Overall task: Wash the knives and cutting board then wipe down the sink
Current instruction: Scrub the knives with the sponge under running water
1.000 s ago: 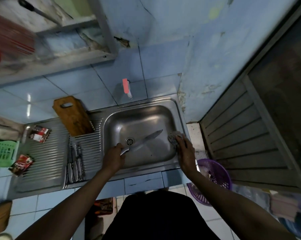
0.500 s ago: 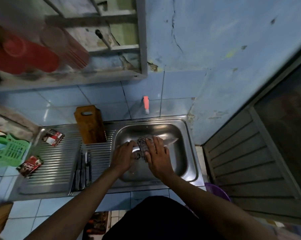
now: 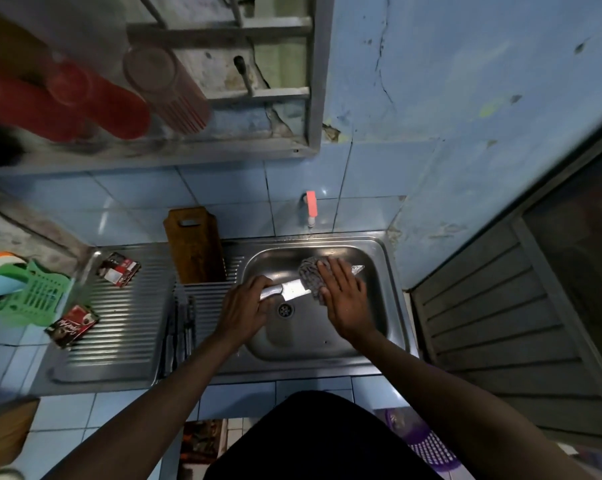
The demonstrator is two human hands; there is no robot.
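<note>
Over the steel sink basin (image 3: 327, 344) my left hand (image 3: 245, 308) grips the metal handle of a large knife (image 3: 294, 289), blade pointing right. My right hand (image 3: 344, 299) presses a grey scouring pad (image 3: 310, 276) flat on the blade near its tip, fingers spread over it. A wooden cutting board (image 3: 193, 245) leans upright against the tiled wall on the drainboard. Several other knives (image 3: 180, 336) lie side by side on the drainboard just left of the basin.
A tap with a pink handle (image 3: 311, 206) sticks out of the wall above the basin. Two sachets (image 3: 118, 268) (image 3: 72, 326) lie on the ribbed drainboard. A green basket (image 3: 32, 294) stands far left. Red cups hang on a rack overhead. A purple basket (image 3: 427, 445) sits on the floor at right.
My right hand carried the pad from the basin's right rim onto the blade, then slid it rightward toward the tip. The left hand keeps its grip on the handle.
</note>
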